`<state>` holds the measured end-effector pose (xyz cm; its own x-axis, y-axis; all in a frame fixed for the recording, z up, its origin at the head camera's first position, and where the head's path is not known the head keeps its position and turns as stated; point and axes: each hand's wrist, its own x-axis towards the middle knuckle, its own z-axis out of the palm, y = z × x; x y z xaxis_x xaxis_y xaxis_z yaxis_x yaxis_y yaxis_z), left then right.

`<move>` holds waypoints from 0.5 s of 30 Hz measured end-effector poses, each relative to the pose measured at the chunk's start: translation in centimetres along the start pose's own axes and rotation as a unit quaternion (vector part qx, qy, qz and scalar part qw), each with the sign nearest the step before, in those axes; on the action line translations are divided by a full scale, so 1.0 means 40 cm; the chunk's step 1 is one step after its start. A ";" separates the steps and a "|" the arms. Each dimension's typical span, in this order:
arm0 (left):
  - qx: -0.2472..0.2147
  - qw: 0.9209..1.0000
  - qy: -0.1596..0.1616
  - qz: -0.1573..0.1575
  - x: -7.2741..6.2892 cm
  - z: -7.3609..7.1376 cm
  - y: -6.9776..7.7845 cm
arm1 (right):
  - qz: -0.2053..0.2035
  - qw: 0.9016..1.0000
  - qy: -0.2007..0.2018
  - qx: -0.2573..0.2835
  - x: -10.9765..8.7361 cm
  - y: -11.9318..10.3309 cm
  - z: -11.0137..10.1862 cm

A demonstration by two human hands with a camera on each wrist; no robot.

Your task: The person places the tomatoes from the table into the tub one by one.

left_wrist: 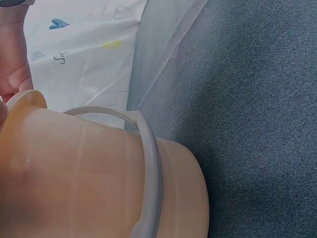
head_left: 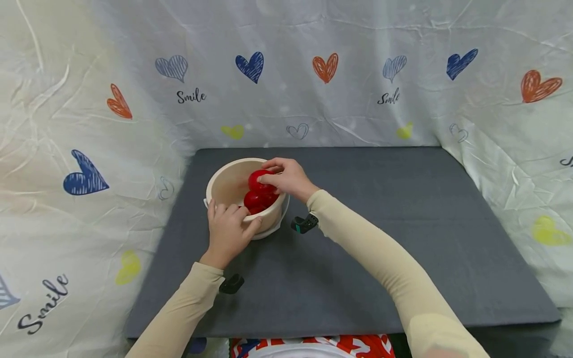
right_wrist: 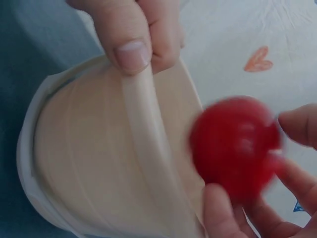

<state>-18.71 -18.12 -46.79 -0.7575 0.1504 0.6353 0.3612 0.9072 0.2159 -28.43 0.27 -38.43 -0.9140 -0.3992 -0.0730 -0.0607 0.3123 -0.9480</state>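
A cream bucket (head_left: 272,217) stands on the grey table, its mouth tipped toward me. My left hand (head_left: 229,228) grips the near rim; in the right wrist view its thumb presses the outside of the rim (right_wrist: 148,119). At the far right side of the mouth, my right hand (head_left: 293,179) holds a glossy red ball (head_left: 259,182) between thumb and fingers. That ball (right_wrist: 235,148) looks blurred in the right wrist view. Below it, more red balls (head_left: 256,200) lie inside the bucket, partly hidden by the near rim.
A pale handle (left_wrist: 152,168) hangs down around the bucket's outside. The dark grey tabletop (head_left: 380,209) extends to the right. Behind and beside it hangs a white cloth (head_left: 277,104) printed with hearts and words.
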 end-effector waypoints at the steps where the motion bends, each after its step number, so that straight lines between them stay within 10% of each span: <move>1: 0.000 1.000 -0.001 0.000 0.000 0.000 0.001 | 0.001 1.000 0.000 -0.003 -0.002 0.000 0.000; 15: 0.000 1.000 -0.002 -0.004 0.003 -0.007 0.008 | -0.005 1.000 -0.003 -0.028 -0.014 0.014 0.004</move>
<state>-18.54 -17.92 -46.46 -0.7622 0.1438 0.6311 0.3546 0.9085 0.2212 -27.89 0.55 -38.97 -0.9104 -0.4083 -0.0660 -0.0920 0.3555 -0.9301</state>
